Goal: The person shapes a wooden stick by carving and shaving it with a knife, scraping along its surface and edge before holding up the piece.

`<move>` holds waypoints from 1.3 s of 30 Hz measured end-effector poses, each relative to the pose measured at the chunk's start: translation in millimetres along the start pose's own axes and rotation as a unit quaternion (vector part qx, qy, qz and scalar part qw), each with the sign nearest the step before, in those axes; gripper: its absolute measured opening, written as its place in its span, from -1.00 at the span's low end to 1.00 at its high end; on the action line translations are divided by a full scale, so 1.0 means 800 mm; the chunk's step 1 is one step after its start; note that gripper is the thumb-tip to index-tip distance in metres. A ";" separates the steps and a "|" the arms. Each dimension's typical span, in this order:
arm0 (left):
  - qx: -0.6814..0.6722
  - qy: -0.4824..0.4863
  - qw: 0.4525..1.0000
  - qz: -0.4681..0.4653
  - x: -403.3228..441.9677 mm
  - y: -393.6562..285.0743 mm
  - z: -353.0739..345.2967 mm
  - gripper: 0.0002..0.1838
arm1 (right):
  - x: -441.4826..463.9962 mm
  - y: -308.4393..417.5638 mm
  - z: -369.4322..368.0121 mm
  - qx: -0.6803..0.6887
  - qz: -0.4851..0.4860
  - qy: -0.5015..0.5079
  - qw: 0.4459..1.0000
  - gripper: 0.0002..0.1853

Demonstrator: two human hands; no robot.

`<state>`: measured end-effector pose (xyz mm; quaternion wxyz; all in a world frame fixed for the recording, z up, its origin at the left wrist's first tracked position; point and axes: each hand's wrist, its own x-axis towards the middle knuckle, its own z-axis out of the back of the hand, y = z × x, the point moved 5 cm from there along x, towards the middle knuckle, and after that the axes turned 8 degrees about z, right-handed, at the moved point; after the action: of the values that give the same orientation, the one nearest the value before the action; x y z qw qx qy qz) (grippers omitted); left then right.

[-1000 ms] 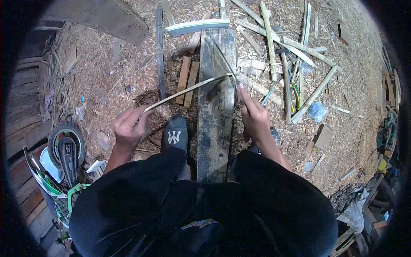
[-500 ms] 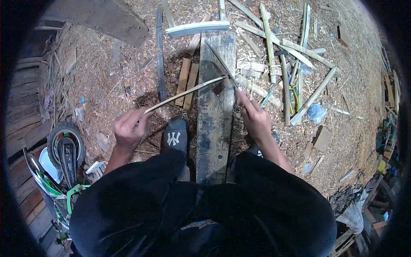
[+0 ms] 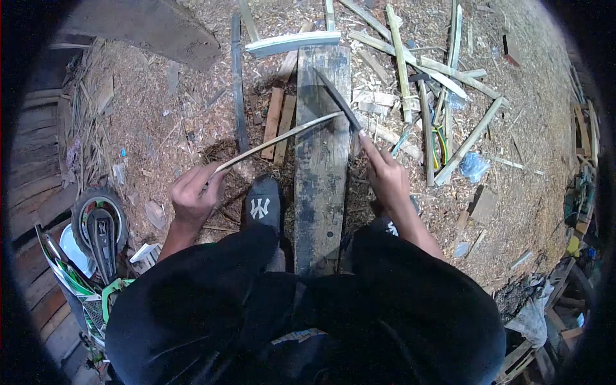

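Observation:
My left hand (image 3: 195,191) is closed round the near end of a thin pale wooden strip (image 3: 280,138). The strip slants up to the right, and its far end lies over the worn wooden plank (image 3: 321,192) between my legs. In my right hand (image 3: 387,173) is a knife (image 3: 338,97) with a long dark blade, its index finger stretched along the tool. The blade points up and left above the plank and meets or crosses the strip near its far end. The knife's handle is hidden inside my fingers.
A pale curved piece (image 3: 293,43) lies across the plank's far end. Wooden strips (image 3: 471,141) and a clear plastic bag (image 3: 474,167) lie on the chip-strewn ground at right. A small green-and-white bike (image 3: 99,221) stands at left. Two short boards (image 3: 273,123) lie left of the plank.
The knife's blade has turned to show more of its broad side, and my right hand has shifted slightly right and down. The strip's far end has dropped a little. My left hand is nearly still.

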<state>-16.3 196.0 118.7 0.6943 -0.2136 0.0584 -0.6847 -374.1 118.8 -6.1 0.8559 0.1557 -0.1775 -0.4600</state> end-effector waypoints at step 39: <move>-0.234 0.092 0.957 0.142 0.155 0.064 0.053 -0.61 | 0.109 0.016 0.334 -0.041 0.111 0.156 0.981 -0.46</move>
<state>53.9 82.5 164.3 0.7062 -0.2958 0.3107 -0.5632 -438.9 24.5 250.8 0.9246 0.1696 -0.0393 -0.3387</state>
